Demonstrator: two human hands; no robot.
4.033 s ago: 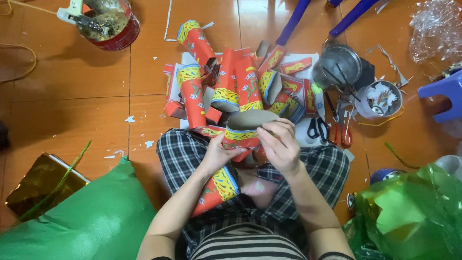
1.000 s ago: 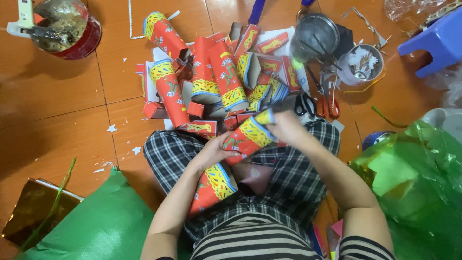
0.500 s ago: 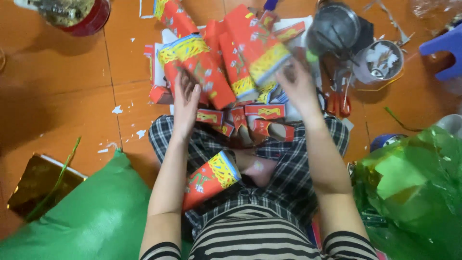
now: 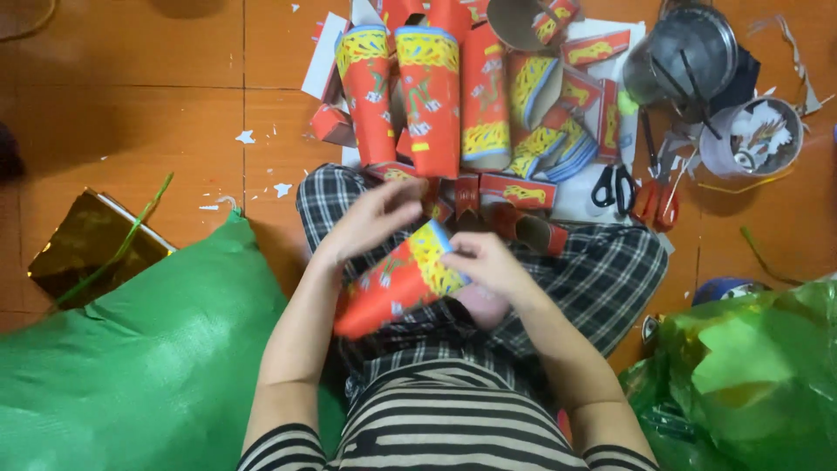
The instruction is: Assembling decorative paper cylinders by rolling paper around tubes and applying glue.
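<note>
A red paper tube with a yellow patterned band (image 4: 397, 281) lies tilted across my lap over checked trousers. My right hand (image 4: 484, 264) grips its upper, yellow-banded end. My left hand (image 4: 375, 218) hovers just above the tube, blurred, fingers apart and holding nothing that I can see. Ahead of my knees stands a pile of similar red and yellow tubes (image 4: 429, 96) and small flat red paper strips (image 4: 519, 190).
A large green sack (image 4: 148, 366) lies at my left, a crumpled green plastic bag (image 4: 750, 375) at my right. Black scissors (image 4: 615, 185), red pliers (image 4: 658, 196), a metal pot (image 4: 689, 52) and a white cup of scraps (image 4: 754, 139) sit front right. Gold foil sheet (image 4: 91, 240) lies left.
Both hands pulled back from the pile on the floor to my lap. My right hand took hold of the lap tube's top end; the view shifted toward the pile.
</note>
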